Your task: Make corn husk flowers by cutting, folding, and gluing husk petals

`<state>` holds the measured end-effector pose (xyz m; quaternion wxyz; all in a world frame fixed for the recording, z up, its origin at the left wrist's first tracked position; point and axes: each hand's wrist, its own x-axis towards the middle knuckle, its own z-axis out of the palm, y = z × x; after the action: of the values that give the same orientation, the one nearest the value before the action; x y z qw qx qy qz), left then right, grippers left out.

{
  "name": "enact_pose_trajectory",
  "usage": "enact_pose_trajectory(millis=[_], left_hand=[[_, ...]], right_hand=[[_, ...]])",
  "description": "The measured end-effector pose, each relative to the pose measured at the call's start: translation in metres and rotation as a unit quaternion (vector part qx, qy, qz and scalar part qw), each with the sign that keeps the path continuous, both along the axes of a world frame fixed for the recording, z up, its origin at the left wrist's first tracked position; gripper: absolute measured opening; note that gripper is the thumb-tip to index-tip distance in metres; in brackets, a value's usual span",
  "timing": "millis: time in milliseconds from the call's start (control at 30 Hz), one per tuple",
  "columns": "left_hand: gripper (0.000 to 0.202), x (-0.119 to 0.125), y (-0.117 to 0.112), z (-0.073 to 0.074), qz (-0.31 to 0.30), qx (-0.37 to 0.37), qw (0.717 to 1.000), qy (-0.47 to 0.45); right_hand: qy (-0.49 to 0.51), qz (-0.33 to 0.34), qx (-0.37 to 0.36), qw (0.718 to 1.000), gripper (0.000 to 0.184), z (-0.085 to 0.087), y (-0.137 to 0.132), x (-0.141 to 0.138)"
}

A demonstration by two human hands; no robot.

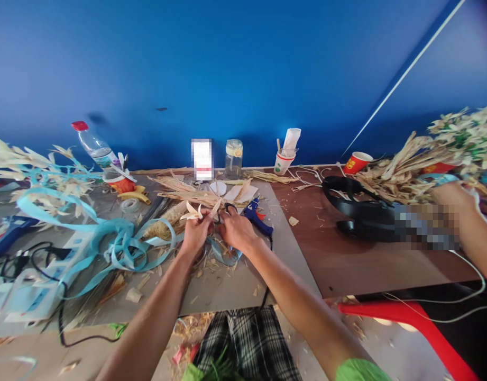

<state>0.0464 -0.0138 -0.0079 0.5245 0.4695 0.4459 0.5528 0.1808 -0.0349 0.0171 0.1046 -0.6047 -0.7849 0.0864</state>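
Observation:
My left hand (198,232) is closed on a pale corn husk flower (192,211), whose petals stick out past the fingers. Close beside it, my right hand (238,227) has its fingers curled at the black looped handle of scissors (230,207); the blades cannot be made out. A blue glue gun (259,218) lies just right of that hand. Light blue ribbon (224,255) runs beneath both wrists, with a larger tangle to the left. Dried husks (175,189) and a white paper disc (218,188) lie beyond my hands.
A power strip (71,259) with black cables sits left, near a second glue gun (13,233). Along the wall stand a bottle (94,145), a jar (233,161) and paper cups (285,163). Another person's arm (465,217) reaches in at right, by a black object (358,211).

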Motion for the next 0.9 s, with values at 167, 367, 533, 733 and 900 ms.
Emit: enact_pose_trajectory(millis=[167, 367, 533, 733, 900], left_hand=[[0.018, 0.001, -0.002, 0.002, -0.007, 0.018, 0.998, 0.063], [0.016, -0.001, -0.002, 0.002, -0.013, 0.028, 0.994, 0.102], [0.017, -0.002, -0.003, 0.003, -0.014, 0.036, 0.993, 0.114], [0.018, -0.001, -0.004, 0.002, -0.013, 0.031, 0.993, 0.112], [0.019, 0.000, -0.005, 0.004, -0.015, 0.026, 0.992, 0.126]], right_hand=[[0.036, -0.020, 0.010, 0.999, 0.051, 0.003, 0.002, 0.000], [0.094, -0.038, 0.035, 0.994, 0.040, 0.001, 0.004, -0.001], [0.184, -0.003, 0.070, 0.980, 0.034, -0.007, 0.006, -0.003], [0.304, -0.015, 0.127, 0.944, 0.028, -0.012, 0.011, -0.001], [0.291, -0.010, 0.116, 0.950, 0.025, -0.014, 0.012, 0.001]])
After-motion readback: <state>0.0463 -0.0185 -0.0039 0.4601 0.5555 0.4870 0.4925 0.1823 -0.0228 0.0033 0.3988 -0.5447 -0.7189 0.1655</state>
